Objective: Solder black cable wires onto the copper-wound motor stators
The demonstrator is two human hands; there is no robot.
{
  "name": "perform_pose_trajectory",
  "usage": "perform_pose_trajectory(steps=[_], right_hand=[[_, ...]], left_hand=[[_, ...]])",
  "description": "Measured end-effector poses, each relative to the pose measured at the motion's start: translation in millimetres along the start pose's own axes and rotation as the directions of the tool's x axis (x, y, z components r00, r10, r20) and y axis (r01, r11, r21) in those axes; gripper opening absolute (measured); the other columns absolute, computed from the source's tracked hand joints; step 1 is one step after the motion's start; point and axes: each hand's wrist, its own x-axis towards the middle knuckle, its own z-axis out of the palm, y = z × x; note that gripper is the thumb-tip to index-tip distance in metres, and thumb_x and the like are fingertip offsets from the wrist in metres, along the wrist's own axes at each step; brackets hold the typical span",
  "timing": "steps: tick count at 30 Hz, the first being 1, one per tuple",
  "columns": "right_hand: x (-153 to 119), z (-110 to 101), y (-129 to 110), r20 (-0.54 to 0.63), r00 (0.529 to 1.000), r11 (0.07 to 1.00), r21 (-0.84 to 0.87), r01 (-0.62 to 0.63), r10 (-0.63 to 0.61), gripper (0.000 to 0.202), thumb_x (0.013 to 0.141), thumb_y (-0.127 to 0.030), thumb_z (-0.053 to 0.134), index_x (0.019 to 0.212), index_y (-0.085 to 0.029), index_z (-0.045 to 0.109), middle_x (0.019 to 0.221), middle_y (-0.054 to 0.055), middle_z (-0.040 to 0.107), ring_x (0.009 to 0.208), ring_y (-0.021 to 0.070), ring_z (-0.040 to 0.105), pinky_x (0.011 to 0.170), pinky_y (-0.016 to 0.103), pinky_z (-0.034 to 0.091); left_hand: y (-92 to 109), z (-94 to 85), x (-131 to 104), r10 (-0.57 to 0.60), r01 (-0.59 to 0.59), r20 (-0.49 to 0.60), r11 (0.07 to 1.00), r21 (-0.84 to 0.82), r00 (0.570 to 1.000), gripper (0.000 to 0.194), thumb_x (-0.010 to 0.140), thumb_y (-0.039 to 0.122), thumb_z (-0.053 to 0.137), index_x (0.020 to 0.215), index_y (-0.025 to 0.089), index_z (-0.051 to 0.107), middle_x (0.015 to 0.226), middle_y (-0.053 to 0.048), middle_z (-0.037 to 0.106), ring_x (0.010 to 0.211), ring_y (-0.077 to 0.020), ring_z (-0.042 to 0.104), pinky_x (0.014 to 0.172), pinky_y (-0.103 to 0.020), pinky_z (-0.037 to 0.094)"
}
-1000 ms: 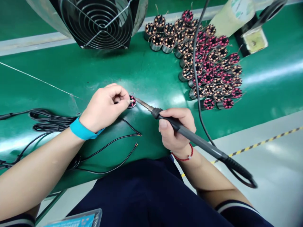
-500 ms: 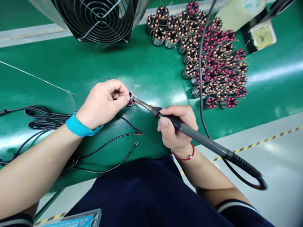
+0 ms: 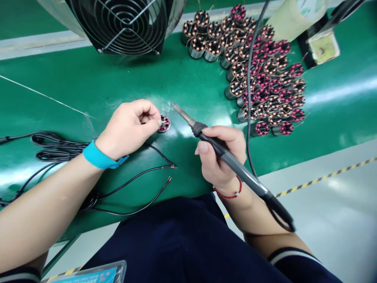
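Partly covered by the fingertips of the person's left hand point(image 3: 134, 124), a small round wound core with red and black segments point(image 3: 166, 123) stands on the green table point(image 3: 200, 86); its left side is out of sight. What meets at those fingertips is tiny: a thin pale wire point(image 3: 163, 122) seems to lie there, most of it hidden. A black cable with bare coloured ends point(image 3: 161, 154) runs out from beneath the hand, so its far end cannot be followed. The black wire-grilled fan point(image 3: 126, 25) is cut off by the top edge, and a clear-cased blue badge point(image 3: 94, 274) by the bottom one.

The left forearm reaches in from the lower left, wrist in a teal band point(image 3: 101, 156), with thumb and forefinger pinched together at the core, apparently on the wire. The right hand point(image 3: 225, 153) wraps the grey-and-black handle of a soldering iron point(image 3: 240, 169) like a pen, thumb and forefinger near its collar. Its metal tip points up and left, beyond the core and apart from it.
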Motion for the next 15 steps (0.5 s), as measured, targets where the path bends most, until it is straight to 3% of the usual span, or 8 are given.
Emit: perform_pose_trajectory(steps=[3, 6, 9, 11, 15], right_hand=[[15.5, -2.3, -5.8, 0.137, 0.990, 0.999, -0.029, 0.021, -0.017, 0.028, 0.091, -0.027, 0.061, 0.119, -0.028, 0.058, 0.114, 0.000, 0.070, 0.075, 0.0131, 0.071, 0.077, 0.031, 0.062], [37.0, -3.5, -14.1, 0.333, 0.943, 0.998, -0.051, 0.038, -0.019, 0.034, 0.096, -0.025, 0.053, 0.131, -0.023, 0.051, 0.131, 0.003, 0.063, 0.084, 0.0117, 0.072, 0.082, 0.028, 0.060], [54.4, 0.9, -16.5, 0.486, 0.874, 0.977, -0.196, 0.085, 0.022, 0.034, 0.097, -0.021, 0.047, 0.131, -0.019, 0.049, 0.120, 0.003, 0.068, 0.091, 0.0147, 0.070, 0.089, 0.032, 0.056], [59.1, 8.3, -10.9, 0.523, 0.852, 0.961, -0.249, 0.117, 0.032, 0.038, 0.093, -0.019, 0.048, 0.131, -0.021, 0.047, 0.110, 0.001, 0.068, 0.098, 0.0174, 0.067, 0.092, 0.036, 0.054], [53.9, 27.7, 9.4, 0.481, 0.877, 0.968, -0.228, 0.107, 0.016, 0.050, 0.084, -0.011, 0.046, 0.131, -0.023, 0.041, 0.107, 0.001, 0.064, 0.098, 0.0174, 0.061, 0.093, 0.038, 0.050]], left_hand=[[0.7, -0.1, 0.2, 0.004, -0.004, 0.003, 1.000, -0.003, 1.000, 0.005, 0.071, 0.016, 0.060, 0.067, 0.017, 0.060, 0.059, 0.002, 0.056, 0.052, -0.0093, 0.046, 0.051, -0.024, 0.034], [0.8, -0.3, 0.2, 0.012, -0.011, 0.012, 1.000, -0.003, 1.000, 0.004, 0.071, 0.018, 0.058, 0.067, 0.017, 0.060, 0.058, 0.002, 0.057, 0.052, -0.0095, 0.046, 0.051, -0.024, 0.034], [-0.3, -0.9, 0.2, 0.043, -0.043, 0.003, 0.999, 0.014, 0.999, 0.005, 0.071, 0.019, 0.058, 0.067, 0.017, 0.061, 0.060, 0.001, 0.058, 0.054, -0.0101, 0.047, 0.052, -0.024, 0.036], [-1.2, -1.3, 0.4, 0.059, -0.059, 0.002, 0.998, 0.038, 0.998, 0.006, 0.071, 0.020, 0.057, 0.068, 0.017, 0.061, 0.062, 0.001, 0.059, 0.055, -0.0105, 0.048, 0.053, -0.025, 0.037], [-2.4, -1.5, 0.9, 0.058, -0.058, 0.003, 0.997, 0.060, 0.998, 0.006, 0.071, 0.020, 0.057, 0.069, 0.016, 0.061, 0.066, 0.000, 0.062, 0.058, -0.0117, 0.051, 0.056, -0.025, 0.040]])
